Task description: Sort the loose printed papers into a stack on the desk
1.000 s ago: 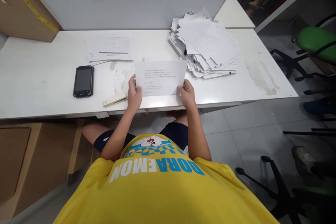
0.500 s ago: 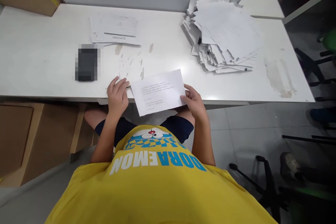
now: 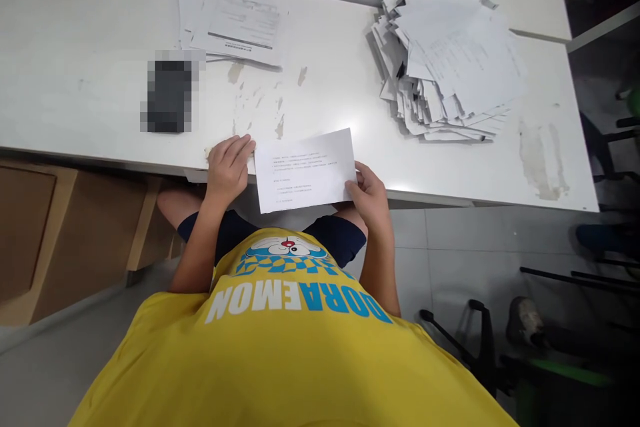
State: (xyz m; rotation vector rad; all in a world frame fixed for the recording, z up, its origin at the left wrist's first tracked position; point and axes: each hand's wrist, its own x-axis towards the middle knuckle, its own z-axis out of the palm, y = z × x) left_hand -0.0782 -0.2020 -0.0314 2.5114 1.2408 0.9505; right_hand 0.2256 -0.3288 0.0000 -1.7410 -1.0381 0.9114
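Note:
A small white sheet of paper [image 3: 305, 173] with lines of printed text spans the table's front edge, its lower part reaching out past it. My right hand [image 3: 371, 197] is closed on the sheet's right edge, thumb on top and fingers underneath. At the sheet's left side, my left hand [image 3: 229, 170] rests on the table edge with its fingers curled together, fingertips close to the paper. A small pale thing [image 3: 209, 151] peeks out beside the left hand; most of it is hidden, so its kind cannot be made out.
A tall messy stack of papers [image 3: 450, 47] stands at the back right of the white table [image 3: 330, 87]. A thinner pile of printed sheets [image 3: 240, 20] lies back left, near a dark pixelated object [image 3: 169, 97]. Cardboard boxes [image 3: 95, 233] stand below left; chair legs [image 3: 480, 340] are at lower right.
The sheet has turned slightly and sits more level. My left fingers have curled, and the thin item that showed at their tips is now out of sight. The view has shifted a little.

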